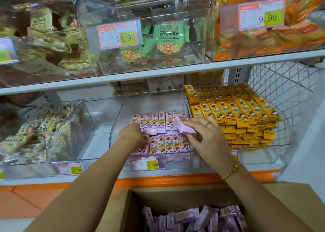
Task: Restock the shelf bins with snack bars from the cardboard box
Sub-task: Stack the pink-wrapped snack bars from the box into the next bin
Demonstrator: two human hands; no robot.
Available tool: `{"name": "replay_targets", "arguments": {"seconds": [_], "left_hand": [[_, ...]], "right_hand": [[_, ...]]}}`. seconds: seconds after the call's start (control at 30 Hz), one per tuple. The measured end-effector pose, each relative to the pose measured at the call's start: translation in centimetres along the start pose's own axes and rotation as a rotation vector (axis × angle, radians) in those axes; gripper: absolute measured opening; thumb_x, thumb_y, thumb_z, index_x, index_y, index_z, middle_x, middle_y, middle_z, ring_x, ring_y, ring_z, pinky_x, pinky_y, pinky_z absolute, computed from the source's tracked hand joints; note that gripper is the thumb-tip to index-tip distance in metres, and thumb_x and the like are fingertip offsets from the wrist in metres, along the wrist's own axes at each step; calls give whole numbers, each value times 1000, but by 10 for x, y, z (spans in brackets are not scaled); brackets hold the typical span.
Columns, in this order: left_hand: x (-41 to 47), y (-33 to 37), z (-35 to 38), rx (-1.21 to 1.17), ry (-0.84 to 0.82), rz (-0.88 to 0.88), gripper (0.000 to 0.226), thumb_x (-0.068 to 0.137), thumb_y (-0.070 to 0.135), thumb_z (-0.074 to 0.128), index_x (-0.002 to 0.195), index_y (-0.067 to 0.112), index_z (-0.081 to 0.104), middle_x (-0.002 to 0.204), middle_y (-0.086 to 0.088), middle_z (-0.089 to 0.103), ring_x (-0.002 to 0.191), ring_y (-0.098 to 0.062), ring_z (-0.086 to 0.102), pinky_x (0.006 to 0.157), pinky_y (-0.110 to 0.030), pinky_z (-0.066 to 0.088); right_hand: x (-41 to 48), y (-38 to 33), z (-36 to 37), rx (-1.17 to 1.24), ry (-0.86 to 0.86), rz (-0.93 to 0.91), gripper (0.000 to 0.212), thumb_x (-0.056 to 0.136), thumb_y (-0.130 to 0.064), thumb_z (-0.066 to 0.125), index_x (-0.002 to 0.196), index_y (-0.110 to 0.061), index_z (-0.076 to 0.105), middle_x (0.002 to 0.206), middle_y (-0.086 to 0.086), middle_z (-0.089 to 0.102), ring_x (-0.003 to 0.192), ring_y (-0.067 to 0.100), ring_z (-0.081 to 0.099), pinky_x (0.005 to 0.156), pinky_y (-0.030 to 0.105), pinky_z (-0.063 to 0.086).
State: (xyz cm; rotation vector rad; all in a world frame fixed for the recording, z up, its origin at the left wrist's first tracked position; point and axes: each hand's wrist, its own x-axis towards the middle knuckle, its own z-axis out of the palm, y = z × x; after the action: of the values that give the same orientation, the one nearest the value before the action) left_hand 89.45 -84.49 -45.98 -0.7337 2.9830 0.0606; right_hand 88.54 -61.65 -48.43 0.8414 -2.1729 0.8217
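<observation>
Left hand [131, 135]: over left end of pink-wrapped snack bars [168, 142] rowed in clear plastic shelf bin [154, 103]; fingers bent down onto bars, grip not discernible. Right hand [207, 133]: thumb and fingers clamped on single pink bar [187, 128] above back row. Below shelf: brown cardboard box [123, 212] holding purple-wrapped bars [193, 217].

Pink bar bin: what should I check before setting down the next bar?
1. Right hand grips a pink bar: ok.
2. Left hand is on the front row; whether it grips a bar: cannot tell.
3. Free room in the clear bin behind the back row: ok.
4. Both rows lie neatly side by side: ok.
5. Cardboard box has spare bars in it: ok.
</observation>
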Motion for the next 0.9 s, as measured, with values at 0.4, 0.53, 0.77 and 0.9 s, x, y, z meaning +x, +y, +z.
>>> {"name": "replay_targets", "arguments": {"seconds": [0.4, 0.53, 0.77, 0.9], "left_hand": [[16, 45, 3, -1326, -574, 179, 19, 90, 20, 63, 96, 3, 70, 88, -16, 73, 78, -21, 70, 80, -31, 58], [45, 53, 12, -833, -127, 389, 23, 90, 8, 61, 111, 13, 68, 99, -4, 71, 88, -17, 65, 81, -20, 51], [66, 78, 18, -348, -79, 778, 53, 87, 13, 62, 138, 15, 48, 149, -11, 38, 135, -26, 36, 105, -27, 30], [89, 67, 35, -372, -89, 748, 48, 82, 25, 69, 129, 21, 57, 139, 0, 51, 125, -19, 48, 95, -21, 35]], "right_hand": [[5, -14, 32, -93, -14, 101, 47, 55, 3, 85, 99, -11, 75, 94, -1, 71, 90, 18, 58, 74, 19, 49], [14, -8, 29, -184, -55, 57, 50, 52, 2, 86, 98, -14, 75, 92, -3, 71, 85, 20, 59, 71, 29, 55], [15, -8, 28, -193, -110, 110, 44, 57, 0, 85, 96, -18, 76, 86, -7, 71, 84, 14, 55, 62, 25, 54], [27, -18, 31, -415, -178, 78, 20, 59, -5, 76, 74, -18, 74, 65, -6, 64, 73, 18, 51, 61, 30, 47]]}}
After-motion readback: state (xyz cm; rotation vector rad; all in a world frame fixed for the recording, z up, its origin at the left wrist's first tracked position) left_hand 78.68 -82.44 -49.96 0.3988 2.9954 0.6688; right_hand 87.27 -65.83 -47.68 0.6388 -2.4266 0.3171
